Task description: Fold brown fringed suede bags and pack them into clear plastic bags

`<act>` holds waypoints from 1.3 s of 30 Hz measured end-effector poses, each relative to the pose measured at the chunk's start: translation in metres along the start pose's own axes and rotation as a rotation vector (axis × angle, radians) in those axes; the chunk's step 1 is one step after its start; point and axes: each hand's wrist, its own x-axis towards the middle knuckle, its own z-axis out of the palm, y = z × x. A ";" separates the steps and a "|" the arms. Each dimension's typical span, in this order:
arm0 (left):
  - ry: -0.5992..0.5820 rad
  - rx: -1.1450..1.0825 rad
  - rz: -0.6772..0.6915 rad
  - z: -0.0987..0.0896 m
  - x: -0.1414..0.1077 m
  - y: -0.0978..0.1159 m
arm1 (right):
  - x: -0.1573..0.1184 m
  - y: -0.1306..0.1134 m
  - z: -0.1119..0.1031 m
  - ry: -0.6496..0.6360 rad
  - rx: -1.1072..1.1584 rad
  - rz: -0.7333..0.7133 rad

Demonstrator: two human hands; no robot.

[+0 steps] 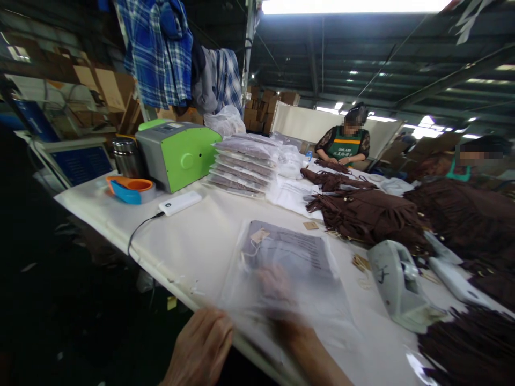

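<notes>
A clear plastic bag (pixel 338 300) lies flat near the table's front edge. Inside it is a flat grey folded item (pixel 298 241), with a tan paper tag (pixel 259 235) on a pale string at its upper left. My left hand (pixel 203 343) is closed at the bag's near left corner, its fingertips pinched on the plastic edge. Smeared by motion, my right hand (pixel 277 284) reaches in at the bag's near side and shows hazily through the film over the grey item. Its fingers are too blurred to read.
Behind stand a stack of bagged items (pixel 243 166), a green-and-grey machine (pixel 181 153), a steel flask (pixel 126 158) and an orange-and-blue tape dispenser (pixel 131 187). A corded white device (pixel 180 203) lies left. Rightward are a grey tape dispenser (pixel 396 284) and brown fringed bags (pixel 370 214). Co-workers sit beyond.
</notes>
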 end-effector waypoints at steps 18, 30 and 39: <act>-0.116 0.120 0.083 0.018 0.004 -0.035 | 0.000 0.011 -0.026 0.062 -0.128 0.117; -0.124 0.238 -0.006 0.030 0.019 -0.033 | -0.101 0.009 -0.107 0.131 -0.147 0.315; -0.268 0.149 -0.199 0.014 0.019 -0.028 | -0.135 -0.018 -0.110 0.007 -0.355 0.229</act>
